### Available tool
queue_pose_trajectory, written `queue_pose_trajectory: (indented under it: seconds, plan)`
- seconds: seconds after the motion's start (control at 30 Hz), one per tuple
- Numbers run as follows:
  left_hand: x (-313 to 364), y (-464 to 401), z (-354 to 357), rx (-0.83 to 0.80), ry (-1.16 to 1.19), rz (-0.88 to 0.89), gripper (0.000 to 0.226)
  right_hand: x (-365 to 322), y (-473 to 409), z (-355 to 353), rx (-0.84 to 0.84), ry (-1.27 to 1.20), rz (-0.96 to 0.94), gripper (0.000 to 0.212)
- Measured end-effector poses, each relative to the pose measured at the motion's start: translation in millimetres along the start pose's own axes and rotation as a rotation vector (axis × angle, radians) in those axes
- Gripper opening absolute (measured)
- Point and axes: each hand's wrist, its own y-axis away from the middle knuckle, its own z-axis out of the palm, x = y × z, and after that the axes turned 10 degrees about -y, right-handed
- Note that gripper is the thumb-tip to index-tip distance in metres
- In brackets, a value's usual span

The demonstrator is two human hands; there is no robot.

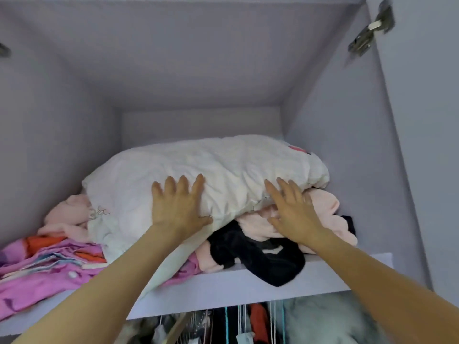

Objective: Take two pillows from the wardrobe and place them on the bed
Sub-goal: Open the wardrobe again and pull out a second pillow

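While both arms are stretched up into the wardrobe (pixel 74 100), a white pillow (pixel 211 170) is seen lying across the top shelf (pixel 223 284), on a heap of clothes. It is pressed by the left hand (pixel 178 204), fingers spread flat on its front face, nothing gripped. The right hand (pixel 293 212) is laid open at the pillow's lower right edge, fingers straight, resting where pillow meets a pale pink garment (pixel 323 207); nothing is clasped there either. A black garment (pixel 260 256) is draped over the shelf's front lip, right under the pillow. Pink and purple clothes (pixel 44 264) are piled at the left. Open room is left above the pillow, up to the wardrobe's top. A door hinge (pixel 372 31) is seen at upper right. Below the shelf, hanging clothes (pixel 258 321) are glimpsed.
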Motion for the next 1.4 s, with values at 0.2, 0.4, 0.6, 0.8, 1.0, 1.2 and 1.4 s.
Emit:
queue_pose_trajectory:
  seconds: [0.2, 0.4, 0.6, 0.8, 1.0, 1.2, 1.4]
  plan:
    - [-5.6, -36.9, 5.7, 0.364, -0.104, 0.027, 0.014, 2.0, -87.1, 33.8, 0.092, -0.147, 0.042, 0.073]
    - [-10.6, -62.0, -55.3, 0.645, -0.026, -0.192, 0.019, -24.1, -111.7, -5.7, 0.618, -0.525, -0.081, 0.036]
    - [-34.8, -23.3, -136.5, 0.795, -0.093, -0.270, 0.020, -55.9, -102.6, -68.2, 0.771, -0.753, -0.182, 0.031]
    - [-57.4, 78.5, -204.0, 0.722, -0.107, -0.356, 0.022, -117.2, -41.8, -112.3, 0.778, -0.933, -0.297, 0.039]
    - [-74.3, 222.6, -249.7, 0.580, -0.015, -0.442, 0.038, -185.0, 55.3, -141.2, 0.769, -0.956, -0.508, 0.034]
    - [-63.3, 351.8, -272.9, 0.387, 0.039, -0.632, 0.033, -229.5, 146.1, -148.8, 0.809, -0.876, -0.645, 0.029]
    - [-48.5, 468.9, -298.4, 0.204, 0.021, -0.866, 0.025, -275.0, 243.9, -152.5, 0.772, -0.962, -0.737, 0.016]
